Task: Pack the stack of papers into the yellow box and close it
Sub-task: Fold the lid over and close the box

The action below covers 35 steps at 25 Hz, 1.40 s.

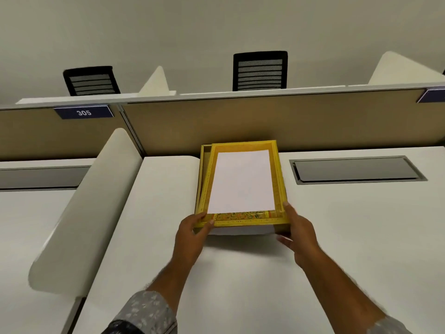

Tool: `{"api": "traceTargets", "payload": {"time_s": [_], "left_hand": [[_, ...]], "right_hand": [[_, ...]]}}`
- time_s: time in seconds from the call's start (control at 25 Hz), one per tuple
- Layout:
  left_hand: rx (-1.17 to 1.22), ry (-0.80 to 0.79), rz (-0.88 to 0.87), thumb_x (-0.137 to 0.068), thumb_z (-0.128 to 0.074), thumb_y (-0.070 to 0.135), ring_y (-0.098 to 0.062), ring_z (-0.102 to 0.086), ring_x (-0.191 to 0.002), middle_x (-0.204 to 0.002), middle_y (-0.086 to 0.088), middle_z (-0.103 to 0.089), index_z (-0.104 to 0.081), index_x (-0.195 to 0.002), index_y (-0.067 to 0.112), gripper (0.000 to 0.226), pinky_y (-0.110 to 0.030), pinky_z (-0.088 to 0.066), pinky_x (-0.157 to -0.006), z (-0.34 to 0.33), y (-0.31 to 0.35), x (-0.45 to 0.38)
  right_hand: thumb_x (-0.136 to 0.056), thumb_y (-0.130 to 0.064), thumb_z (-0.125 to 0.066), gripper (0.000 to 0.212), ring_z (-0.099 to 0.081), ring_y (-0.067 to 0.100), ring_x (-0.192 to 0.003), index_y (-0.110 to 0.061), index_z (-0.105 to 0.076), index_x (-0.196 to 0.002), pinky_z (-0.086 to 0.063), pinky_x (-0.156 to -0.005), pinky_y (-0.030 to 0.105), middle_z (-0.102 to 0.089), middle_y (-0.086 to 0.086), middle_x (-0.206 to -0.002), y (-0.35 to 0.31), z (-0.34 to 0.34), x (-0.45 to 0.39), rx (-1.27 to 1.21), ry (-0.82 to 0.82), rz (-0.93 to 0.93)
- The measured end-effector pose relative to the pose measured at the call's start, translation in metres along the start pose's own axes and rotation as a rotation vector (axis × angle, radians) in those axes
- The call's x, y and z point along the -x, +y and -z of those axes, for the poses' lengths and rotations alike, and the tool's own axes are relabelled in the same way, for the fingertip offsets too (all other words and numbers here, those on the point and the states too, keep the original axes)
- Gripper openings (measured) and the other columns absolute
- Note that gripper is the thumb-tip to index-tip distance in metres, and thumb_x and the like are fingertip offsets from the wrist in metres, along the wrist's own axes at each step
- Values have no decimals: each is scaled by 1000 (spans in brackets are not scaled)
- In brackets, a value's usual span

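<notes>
A yellow box part with a raised rim point(240, 222) lies in the middle of the desk, and a white sheet point(242, 182) fills its inside. It rests askew on a second yellow part, whose left wall point(204, 165) shows beside it. Under the raised near edge I see the white side of a stack of papers point(240, 230). My left hand point(190, 237) grips the near left corner of the upper part. My right hand point(298, 235) holds the near right corner, thumb on the rim. I cannot tell which part is the lid.
The white desk point(240, 273) ends at a tan partition point(240, 121) just behind the box. A grey cable hatch point(356, 168) lies to the right. A curved white divider point(96, 201) stands on the left. Two black chairs point(260, 71) are beyond the partition.
</notes>
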State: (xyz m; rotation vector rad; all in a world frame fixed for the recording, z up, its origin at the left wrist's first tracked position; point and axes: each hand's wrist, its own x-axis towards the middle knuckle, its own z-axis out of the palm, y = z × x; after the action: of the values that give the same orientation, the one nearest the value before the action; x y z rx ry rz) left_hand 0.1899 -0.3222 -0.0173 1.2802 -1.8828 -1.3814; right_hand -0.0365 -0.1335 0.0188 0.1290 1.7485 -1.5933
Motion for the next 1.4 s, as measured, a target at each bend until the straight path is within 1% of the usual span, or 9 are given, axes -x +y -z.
{"api": "traceTargets", "payload": {"time_s": [0.16, 0.36, 0.48, 0.56, 0.68, 0.8, 1.0, 1.24, 1.4], "left_hand": [[-44, 97, 54, -86, -86, 30, -20, -67, -113, -118, 6, -66, -65, -115, 32, 36, -35, -58, -99, -14, 5, -1], [88, 151, 122, -82, -90, 11, -21, -66, -116, -126, 4, -68, -61, -126, 29, 56, -19, -55, -84, -17, -4, 6], [163, 181, 114, -84, -87, 6, -14, -66, -117, -128, 11, -68, -60, -127, 37, 60, -10, -57, -75, -14, -12, 16], [174, 194, 88, -86, -85, 5, -7, -67, -116, -128, 19, -67, -58, -128, 40, 61, -14, -56, -80, -10, -11, 11], [123, 160, 91, -89, -83, 10, -12, -67, -112, -129, 16, -66, -58, -137, 34, 59, -21, -55, -83, -5, -3, -9], [75, 140, 87, -92, -80, 11, -19, -66, -112, -132, 8, -65, -60, -140, 25, 54, -23, -54, -85, -5, 2, -23], [94, 185, 153, -94, -76, 6, -21, -68, -113, -120, 6, -69, -65, -130, 25, 42, -20, -53, -82, -4, -15, -21], [65, 138, 218, -100, -68, 4, -23, -66, -111, -120, -3, -72, -70, -129, 18, 33, -27, -53, -88, 0, -19, -31], [31, 103, 205, -99, -68, 6, -24, -67, -112, -115, 1, -70, -65, -120, 27, 30, -27, -54, -85, -3, -14, -46]], "right_hand": [[-102, -38, -67, 38, -67, 28, -79, -8, -72, -124, -59, -64, 37, -75, 15, -102, 31, 8, -25, 382, 8, 75], [-108, -32, -58, 33, -73, 24, -86, -10, -68, -130, -60, -59, 23, -75, 6, -108, 53, 8, -36, 480, -62, 140], [-106, -32, -60, 23, -76, 24, -85, -16, -74, -117, -68, -63, 38, -77, 9, -103, 57, 5, -34, 441, -48, 234], [-105, -36, -61, 24, -76, 27, -83, -17, -75, -113, -68, -71, 49, -77, 13, -100, 48, -3, -37, 480, -5, 326], [-106, -44, -57, 42, -72, 32, -101, -12, -68, -131, -64, -91, 51, -66, 17, -121, 32, -19, -49, 617, 77, 283], [-107, -46, -53, 50, -72, 38, -102, -7, -64, -136, -64, -91, 50, -64, 21, -125, 28, -24, -60, 749, 68, 194], [-107, -47, -53, 51, -69, 31, -108, -10, -66, -140, -56, -90, 35, -64, 18, -128, 35, -17, -57, 829, 77, 301], [-109, -46, -47, 52, -68, 32, -113, -7, -61, -139, -59, -100, 43, -59, 19, -133, 29, -21, -57, 973, 43, 258], [-109, -47, -47, 52, -69, 31, -112, -4, -62, -135, -60, -99, 44, -62, 18, -129, 23, -22, -65, 1004, 27, 242]]}}
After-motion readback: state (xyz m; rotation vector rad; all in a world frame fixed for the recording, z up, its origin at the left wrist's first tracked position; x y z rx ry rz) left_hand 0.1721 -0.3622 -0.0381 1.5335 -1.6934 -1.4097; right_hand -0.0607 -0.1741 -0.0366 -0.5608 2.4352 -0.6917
